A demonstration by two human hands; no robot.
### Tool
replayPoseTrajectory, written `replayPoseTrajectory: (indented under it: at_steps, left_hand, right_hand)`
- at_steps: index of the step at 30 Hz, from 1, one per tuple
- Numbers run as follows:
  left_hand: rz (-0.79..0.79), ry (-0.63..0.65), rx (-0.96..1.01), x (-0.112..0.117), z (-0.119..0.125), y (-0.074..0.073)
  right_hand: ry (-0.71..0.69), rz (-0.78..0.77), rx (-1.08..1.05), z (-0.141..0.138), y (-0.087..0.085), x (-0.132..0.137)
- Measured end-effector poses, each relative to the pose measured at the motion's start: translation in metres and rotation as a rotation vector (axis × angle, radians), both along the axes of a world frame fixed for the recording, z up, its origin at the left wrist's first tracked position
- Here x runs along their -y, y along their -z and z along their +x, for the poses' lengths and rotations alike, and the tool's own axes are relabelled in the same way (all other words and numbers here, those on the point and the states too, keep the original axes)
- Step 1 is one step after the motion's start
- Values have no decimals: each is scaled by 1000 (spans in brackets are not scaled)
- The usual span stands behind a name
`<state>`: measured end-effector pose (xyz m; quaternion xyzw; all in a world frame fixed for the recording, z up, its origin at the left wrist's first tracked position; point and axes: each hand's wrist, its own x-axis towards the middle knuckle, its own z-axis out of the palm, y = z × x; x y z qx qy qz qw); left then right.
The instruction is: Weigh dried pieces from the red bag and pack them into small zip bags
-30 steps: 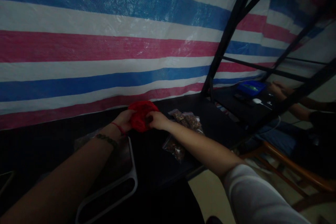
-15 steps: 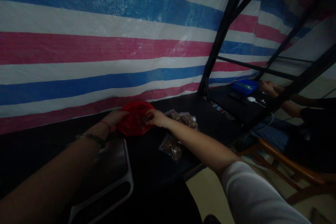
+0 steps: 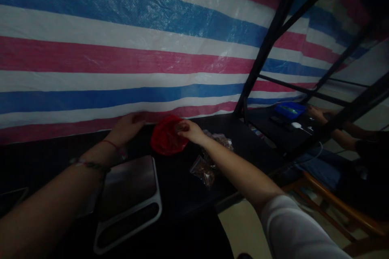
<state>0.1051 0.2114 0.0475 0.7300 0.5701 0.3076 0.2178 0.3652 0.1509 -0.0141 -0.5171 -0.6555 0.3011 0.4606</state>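
Observation:
A red plastic bag (image 3: 165, 139) lies with its mouth open on the black table, close to the striped sheet. My right hand (image 3: 194, 132) is at the bag's right edge, fingers pinched on a small brownish piece too dim to name. To the left of the bag, and apart from it, my left hand (image 3: 126, 129) hovers with its fingers slightly bent and apart; nothing shows in it. Small clear zip bags of brown bits lie by my right forearm, one zip bag (image 3: 204, 171) nearest me and another zip bag (image 3: 223, 141) behind.
A flat kitchen scale (image 3: 158, 206) with a pale rim sits below my left wrist. Black metal posts (image 3: 261, 60) rise at the right. Beyond them another person's hands (image 3: 317, 114) are near a blue basket (image 3: 290, 110). A wooden chair (image 3: 343, 202) stands at the lower right.
My left hand has let go of the red bag and moved away to the left. My right hand stays at the bag, now at its upper right edge. The scale shows more fully.

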Motion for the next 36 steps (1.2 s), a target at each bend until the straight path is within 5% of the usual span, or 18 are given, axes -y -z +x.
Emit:
replayPoseTrajectory:
  at_steps: [3,7,12,16,19,24,27,36]
  left_hand:
    - [-6,51,-129,-10,-52,9]
    - [-36,123,-126,-9,-101,47]
    - [58,212,-145,10,-117,78]
    - [44,249,-168,14,-120,83]
    - [31,234,-149,12,-124,89]
    - [91,248,-206,14,-127,90]
    - [144,253,-277,22,-126,82]
    - [152,312,-330,36,-120,75]
  right_hand:
    - [-52,66,50,-22,-23,12]
    - [-199,112,156,-71,-44,33]
    - [-421,104,385,-127,-29,58]
    - [-390,162,479,-140,-14,69]
    - [-331,235,367,-133,-19,70]
    - [-18,237,170,-122,-35,50]
    - [115,205,186,-123,-30,38]
    - [191,159,261,-121,-6,49]
